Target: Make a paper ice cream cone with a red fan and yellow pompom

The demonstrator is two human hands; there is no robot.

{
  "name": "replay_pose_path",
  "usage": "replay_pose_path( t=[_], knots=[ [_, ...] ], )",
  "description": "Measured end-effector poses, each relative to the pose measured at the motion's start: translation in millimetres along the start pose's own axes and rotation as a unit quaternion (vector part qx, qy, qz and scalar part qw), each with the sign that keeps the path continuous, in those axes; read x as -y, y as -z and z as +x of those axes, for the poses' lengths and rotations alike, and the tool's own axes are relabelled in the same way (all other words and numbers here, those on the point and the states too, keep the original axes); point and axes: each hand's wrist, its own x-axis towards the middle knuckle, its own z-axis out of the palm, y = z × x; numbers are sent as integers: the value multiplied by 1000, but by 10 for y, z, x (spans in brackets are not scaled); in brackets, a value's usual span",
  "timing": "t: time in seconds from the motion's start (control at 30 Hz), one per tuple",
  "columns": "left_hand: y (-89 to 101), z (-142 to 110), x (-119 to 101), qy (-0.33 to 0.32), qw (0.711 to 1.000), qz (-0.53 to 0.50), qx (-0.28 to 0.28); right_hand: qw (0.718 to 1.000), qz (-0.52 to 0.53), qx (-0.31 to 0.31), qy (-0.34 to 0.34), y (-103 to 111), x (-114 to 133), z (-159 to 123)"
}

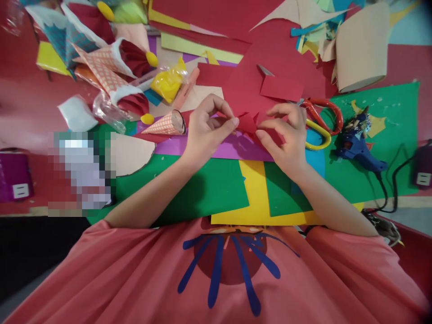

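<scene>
A: L hand (209,128)?
B: Thumb + index pinched on red paper pc (248,122), over tabletop (20,112), in from near edge.
A: R hand (286,135)?
B: Fingers narrow at pc's R end; can't tell if gripping. Scissors (319,122) just beside; glue gun (357,150) toward green sheet's (398,135) R edge.

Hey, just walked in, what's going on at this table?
A person is handling a small piece of red paper with both bare hands. The left hand pinches at one end; the right hand is at the other, its grip harder to tell. A checked paper cone lies beside the left hand, with scissors and a blue glue gun to the right.
</scene>
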Motion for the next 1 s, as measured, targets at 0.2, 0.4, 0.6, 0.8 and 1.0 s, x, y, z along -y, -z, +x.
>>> replay_pose_path(
  t=[0.2, 0.4, 0.6, 0.8, 1.0],
  knots=[
    [-72, -127, 32, -53, 998, 43, -6, 1000, -5, 14, 15, -39, -15, -1],
    [-49, -122, 47, -83, 990, 110, 18, 997, -45, 14, 67, -29, -12, 4],
    [-62, -143, 26, -105, 982, 144, 61, 997, -20, 45, 63, -23, -28, 4],
    [-91, -165, 12, -28, 996, 67, 58, 998, -22, 29, 59, -15, -15, -1],
    [-100, -166, 3, 46, 997, -15, 68, 998, -15, 37, 39, 0, -35, -2]
  ],
)
